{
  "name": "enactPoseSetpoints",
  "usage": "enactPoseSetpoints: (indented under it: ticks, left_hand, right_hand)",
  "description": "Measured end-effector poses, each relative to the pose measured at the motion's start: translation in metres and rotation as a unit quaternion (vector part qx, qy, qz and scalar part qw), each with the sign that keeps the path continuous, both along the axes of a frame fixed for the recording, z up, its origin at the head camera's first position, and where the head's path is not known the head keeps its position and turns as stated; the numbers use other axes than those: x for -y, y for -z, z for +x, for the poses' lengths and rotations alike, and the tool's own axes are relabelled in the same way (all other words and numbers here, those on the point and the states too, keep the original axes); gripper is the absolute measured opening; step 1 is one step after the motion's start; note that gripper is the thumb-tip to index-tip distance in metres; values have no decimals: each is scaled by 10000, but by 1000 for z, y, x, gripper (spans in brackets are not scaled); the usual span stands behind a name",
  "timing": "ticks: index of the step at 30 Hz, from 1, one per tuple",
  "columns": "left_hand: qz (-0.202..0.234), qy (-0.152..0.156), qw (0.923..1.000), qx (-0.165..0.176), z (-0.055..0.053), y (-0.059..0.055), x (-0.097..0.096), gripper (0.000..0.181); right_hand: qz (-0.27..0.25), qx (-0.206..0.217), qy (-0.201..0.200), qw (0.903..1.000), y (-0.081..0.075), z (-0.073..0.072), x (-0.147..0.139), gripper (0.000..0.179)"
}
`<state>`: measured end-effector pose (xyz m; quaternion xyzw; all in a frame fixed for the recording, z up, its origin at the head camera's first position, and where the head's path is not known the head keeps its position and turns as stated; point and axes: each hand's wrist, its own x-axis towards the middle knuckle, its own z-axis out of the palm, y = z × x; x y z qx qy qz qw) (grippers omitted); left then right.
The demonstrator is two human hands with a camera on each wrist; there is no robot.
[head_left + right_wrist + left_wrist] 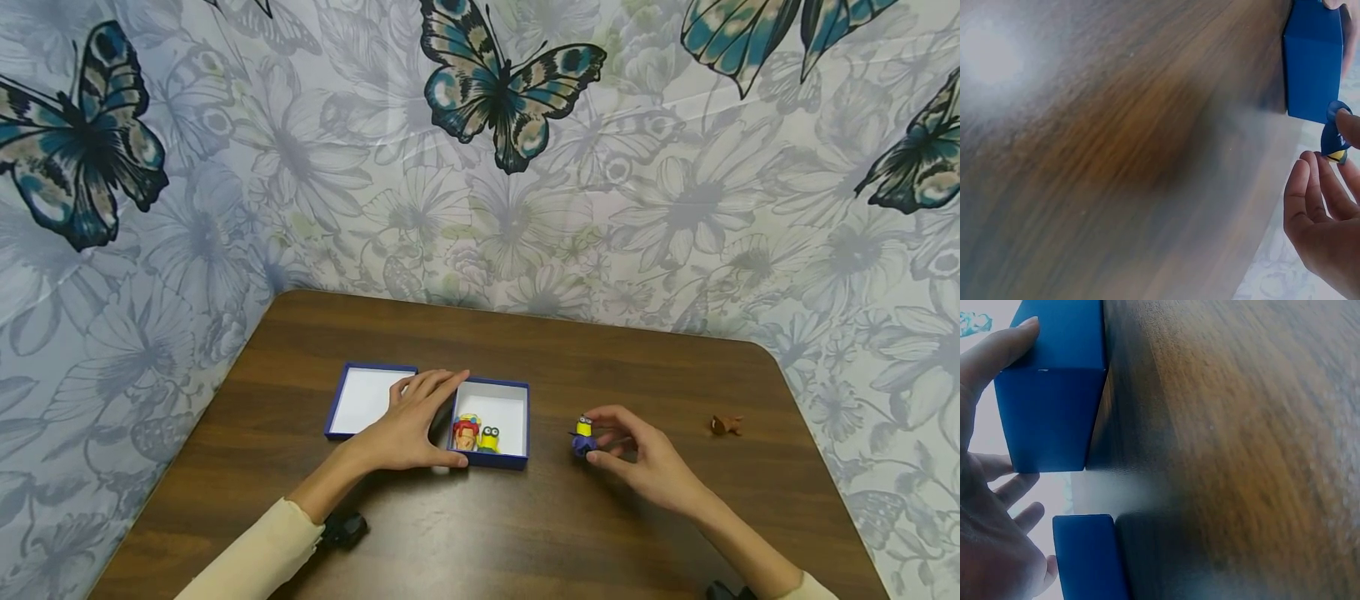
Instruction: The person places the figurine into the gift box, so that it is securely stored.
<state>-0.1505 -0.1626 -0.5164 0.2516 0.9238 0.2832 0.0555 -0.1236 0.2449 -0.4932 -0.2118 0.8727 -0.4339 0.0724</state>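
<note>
My left hand (401, 429) spans the left side of a blue box (510, 408) with a white inside, thumb at its front and fingertips at its back corner. The left wrist view shows the thumb lying against the box's blue wall (1054, 419). Inside the box are a red-haired toy figure (465, 433) and a yellow minion figure (489, 439). To the right of the box, my right hand (645, 454) pinches another minion figure (583, 439), dressed in blue, between thumb and fingers. Its head points up in the head view.
A matching blue-edged lid (371, 400) lies white side up left of the box, partly behind my left hand. A small brown toy (725, 426) lies at the right of the wooden table (600, 533). Behind the table hangs a butterfly-patterned cloth (675, 208).
</note>
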Motion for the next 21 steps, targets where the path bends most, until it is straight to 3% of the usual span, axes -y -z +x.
enactPoseSetpoints:
  ticks: [21]
  left_hand:
    - [-6, -19, 10000, 77, 0, 0, 0, 127]
  right_hand:
    - [-144, 125, -392, 9991, -6, -1, 30, 49]
